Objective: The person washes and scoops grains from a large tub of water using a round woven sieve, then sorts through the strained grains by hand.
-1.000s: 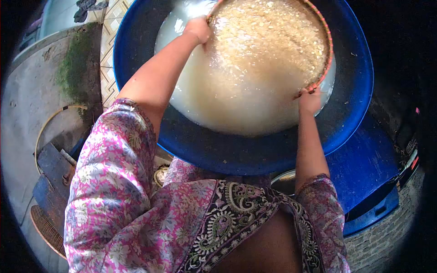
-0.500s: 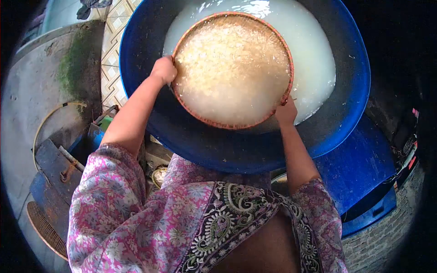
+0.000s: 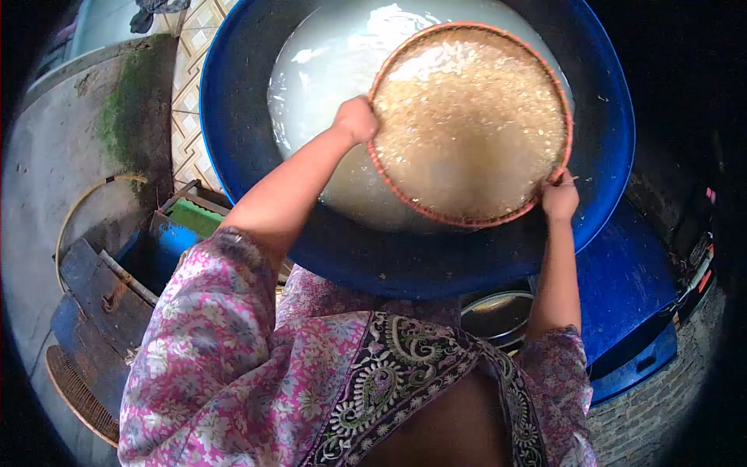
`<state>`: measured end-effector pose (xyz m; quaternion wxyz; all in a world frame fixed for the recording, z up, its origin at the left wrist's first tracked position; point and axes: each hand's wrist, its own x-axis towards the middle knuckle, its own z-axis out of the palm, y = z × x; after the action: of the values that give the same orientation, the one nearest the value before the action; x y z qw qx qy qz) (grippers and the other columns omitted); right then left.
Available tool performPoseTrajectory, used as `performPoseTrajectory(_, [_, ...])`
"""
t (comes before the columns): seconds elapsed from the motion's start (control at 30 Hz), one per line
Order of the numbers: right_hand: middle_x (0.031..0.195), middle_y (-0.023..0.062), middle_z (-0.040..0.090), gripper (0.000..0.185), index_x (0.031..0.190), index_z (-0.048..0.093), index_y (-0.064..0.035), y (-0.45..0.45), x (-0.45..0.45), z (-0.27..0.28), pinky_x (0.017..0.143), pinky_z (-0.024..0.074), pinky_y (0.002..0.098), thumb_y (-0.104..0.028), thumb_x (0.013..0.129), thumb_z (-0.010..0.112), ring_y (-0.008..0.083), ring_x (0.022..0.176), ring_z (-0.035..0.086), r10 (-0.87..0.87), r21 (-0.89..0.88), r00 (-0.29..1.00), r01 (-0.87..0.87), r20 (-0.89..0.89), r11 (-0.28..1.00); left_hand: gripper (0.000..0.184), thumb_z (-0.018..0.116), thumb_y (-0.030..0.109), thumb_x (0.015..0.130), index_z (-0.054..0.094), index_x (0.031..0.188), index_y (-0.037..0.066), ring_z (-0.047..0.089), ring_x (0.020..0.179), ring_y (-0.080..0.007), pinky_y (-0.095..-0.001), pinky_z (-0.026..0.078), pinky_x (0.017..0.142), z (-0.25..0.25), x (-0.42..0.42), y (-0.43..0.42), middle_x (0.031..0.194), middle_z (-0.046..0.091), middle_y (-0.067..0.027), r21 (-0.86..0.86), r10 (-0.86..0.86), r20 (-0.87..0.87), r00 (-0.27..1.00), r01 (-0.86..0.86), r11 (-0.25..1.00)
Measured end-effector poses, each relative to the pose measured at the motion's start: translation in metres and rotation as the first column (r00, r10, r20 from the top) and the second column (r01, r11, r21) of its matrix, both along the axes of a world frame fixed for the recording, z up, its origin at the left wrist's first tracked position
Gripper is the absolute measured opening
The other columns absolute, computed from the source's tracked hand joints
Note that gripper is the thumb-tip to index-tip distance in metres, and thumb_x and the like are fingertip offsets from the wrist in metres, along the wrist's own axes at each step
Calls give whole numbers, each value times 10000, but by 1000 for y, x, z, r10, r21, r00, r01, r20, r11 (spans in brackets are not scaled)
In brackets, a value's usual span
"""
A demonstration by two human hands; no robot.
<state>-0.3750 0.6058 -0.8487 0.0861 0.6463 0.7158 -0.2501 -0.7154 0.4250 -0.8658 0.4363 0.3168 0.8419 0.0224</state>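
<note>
2 hands hold a round basket (image 3: 467, 222) at its reddish rim, 1 on each side. The left hand (image 3: 356, 120) is curled around the rim on the left, while the right hand (image 3: 559, 196) grips it at the lower right. The basket is in the right half of a wide blue basin (image 3: 389, 268), over cloudy water (image 3: 311, 97); how deep its underside sits cannot be told. Pale grains (image 3: 490, 101) lie in the basket under a film of liquid, with a bright glare near the upper left and a browner, murkier patch toward the bottom. The water shows white reflections at the top, and the basin's dark inner wall is bare toward the person.

Patterned tiles (image 3: 187, 93) lie left of the basin, beside a mossy strip (image 3: 120, 117) of ground. At lower left are a thin hoop (image 3: 76, 214) and a woven tray (image 3: 78, 389). A blue container (image 3: 618, 272) stands at lower right.
</note>
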Motion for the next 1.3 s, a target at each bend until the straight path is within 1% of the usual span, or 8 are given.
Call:
performPoseTrajectory(0.17, [818, 114, 578, 352, 977, 503, -112, 28, -7, 7, 656, 426, 334, -158, 636, 577, 268, 732, 557, -68, 145, 994, 55, 87, 988, 248, 461, 120, 617, 543, 820, 4, 528, 803, -312, -340, 415, 729, -10, -6, 70, 835, 547, -199, 124, -90, -85, 992, 100, 987])
performPoseTrajectory(0.23, [847, 120, 571, 382, 997, 493, -101, 23, -7, -5, 676, 420, 334, -160, 631, 587, 268, 759, 552, -84, 375, 992, 43, 94, 926, 256, 471, 116, 626, 532, 858, 24, 524, 823, -304, -337, 412, 738, -24, -15, 80, 859, 547, -184, 131, -43, -136, 990, 61, 989])
performPoseTrajectory(0.43, [804, 93, 579, 359, 960, 495, -102, -8, -35, -33, 664, 422, 323, -118, 614, 587, 250, 720, 561, -289, 110, 927, 322, -240, 940, 294, 470, 120, 648, 499, 933, 50, 515, 849, -295, -334, 406, 750, -13, -54, 86, 898, 542, -165, 121, -89, -212, 973, 117, 986])
performPoseTrajectory(0.53, [789, 90, 576, 337, 939, 491, -97, -32, -54, -38, 651, 424, 335, -116, 616, 584, 259, 708, 559, -264, 139, 964, 267, -38, 954, 278, 455, 128, 657, 505, 915, 37, 513, 837, -313, -350, 404, 741, -12, -71, 66, 881, 543, -177, 121, -81, -243, 967, 113, 986])
performPoseTrajectory(0.7, [749, 101, 564, 254, 865, 472, -85, -80, -57, -65, 636, 418, 366, -136, 637, 571, 286, 715, 546, -254, -84, 920, 240, -300, 967, 268, 455, 128, 655, 523, 894, 29, 516, 839, -313, -348, 404, 751, -3, -86, 16, 876, 543, -186, -4, -57, -270, 961, 58, 998])
performPoseTrajectory(0.83, [750, 111, 560, 217, 857, 470, -89, -103, -71, -53, 632, 416, 366, -129, 655, 541, 295, 725, 541, -144, -12, 951, 146, -272, 989, 271, 442, 111, 654, 519, 893, 9, 512, 842, -325, -358, 401, 750, 3, -91, -31, 884, 535, -204, -69, -84, -259, 962, 68, 995])
performPoseTrajectory(1.1, [758, 123, 557, 234, 869, 479, -101, -98, -65, -24, 658, 412, 376, -122, 646, 546, 305, 744, 534, 49, -167, 984, -78, -172, 983, 266, 426, 73, 632, 516, 863, -25, 515, 823, -334, -360, 405, 734, 45, -66, -80, 850, 535, -226, -154, -91, -194, 977, 62, 986])
performPoseTrajectory(1.3, [758, 138, 570, 290, 877, 517, -89, -62, -43, 7, 671, 424, 358, -112, 594, 575, 302, 737, 545, 32, -209, 999, -38, -32, 977, 277, 440, 101, 613, 527, 837, -36, 514, 815, -352, -376, 405, 733, 42, -31, -67, 834, 531, -244, -127, 26, -89, 996, -38, 991])
